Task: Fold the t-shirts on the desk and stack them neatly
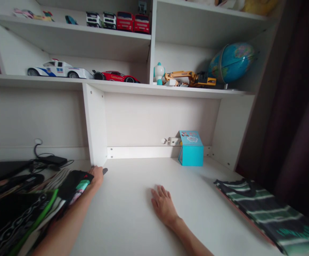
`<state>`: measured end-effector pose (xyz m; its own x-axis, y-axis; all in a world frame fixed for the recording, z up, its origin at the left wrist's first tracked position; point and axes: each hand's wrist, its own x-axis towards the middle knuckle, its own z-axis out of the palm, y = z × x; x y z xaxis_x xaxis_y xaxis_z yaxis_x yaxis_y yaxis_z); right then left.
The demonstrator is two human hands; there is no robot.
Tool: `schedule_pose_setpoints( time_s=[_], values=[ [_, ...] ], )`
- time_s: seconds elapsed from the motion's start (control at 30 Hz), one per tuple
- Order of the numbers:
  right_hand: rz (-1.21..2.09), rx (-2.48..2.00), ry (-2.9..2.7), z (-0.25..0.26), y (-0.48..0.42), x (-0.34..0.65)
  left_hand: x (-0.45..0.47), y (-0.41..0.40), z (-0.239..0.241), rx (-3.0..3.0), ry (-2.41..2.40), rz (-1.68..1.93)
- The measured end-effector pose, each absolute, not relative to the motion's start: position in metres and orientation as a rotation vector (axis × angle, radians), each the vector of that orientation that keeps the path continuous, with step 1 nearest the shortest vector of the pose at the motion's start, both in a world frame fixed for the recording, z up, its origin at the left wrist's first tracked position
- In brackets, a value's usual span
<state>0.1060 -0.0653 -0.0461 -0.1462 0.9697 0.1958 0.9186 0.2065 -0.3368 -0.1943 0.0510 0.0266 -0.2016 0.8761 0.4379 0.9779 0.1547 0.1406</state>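
Open room on the white counter (128,202) stretches before the teal desk calendar (192,154), with an upright panel (95,124) left of it. Farther left lie dark clothes (29,211), green-trimmed, pale-striped — the left hand (97,176) at their edge, its grip too hidden to tell. The right hand (165,208) rests before the calendar — fingers slightly apart.

On the upper left shelf (64,26), two white toy trucks (93,19) beside two red toy trucks (124,22). One level down, a white toy police pickup (60,69) just left of a red toy race car (115,76). Across the upright divider (153,42), a globe (236,63) to the right of a yellow toy excavator (202,79). Beneath, a blue spiral desk calendar (192,155) near a power socket (174,141).
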Motion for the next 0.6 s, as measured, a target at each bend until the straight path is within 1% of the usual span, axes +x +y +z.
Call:
schedule_pose_setpoints(
  time_s=[0.03, 0.1, 0.2, 0.27, 0.3, 0.37, 0.5, 0.6],
  values=[
    [0.202, -1.748, -2.107, -0.047, -0.065, 0.106, -0.186, 0.047, 0.032, -1.845, -2.143, -0.606],
    [0.226, -1.71, -2.075, -0.046, -0.064, 0.106, -0.157, 0.032, 0.048, -1.982, -1.975, -0.765],
    [0.298, -1.579, -1.998, -0.035, -0.063, 0.113, -0.095, -0.008, 0.075, -2.309, -1.447, -1.237],
    [0.454, -1.358, -1.803, -0.02, -0.066, 0.122, -0.055, -0.041, 0.086, -2.52, -1.2, -1.359],
    [0.534, -1.226, -1.691, -0.012, -0.069, 0.127, -0.039, -0.056, 0.087, -2.637, -1.119, -1.364],
    [0.628, -1.034, -1.576, 0.003, -0.078, 0.14, -0.017, -0.081, 0.083, -2.875, -0.997, -1.266],
    [0.654, -1.024, -1.674, 0.012, -0.103, 0.161, -0.003, -0.106, 0.063, -3.175, -0.982, -0.987],
    [0.729, -0.99, -1.578, 0.005, -0.118, 0.168, 0.0, -0.11, 0.058, -3.262, -1.042, -0.947]
  ],
)
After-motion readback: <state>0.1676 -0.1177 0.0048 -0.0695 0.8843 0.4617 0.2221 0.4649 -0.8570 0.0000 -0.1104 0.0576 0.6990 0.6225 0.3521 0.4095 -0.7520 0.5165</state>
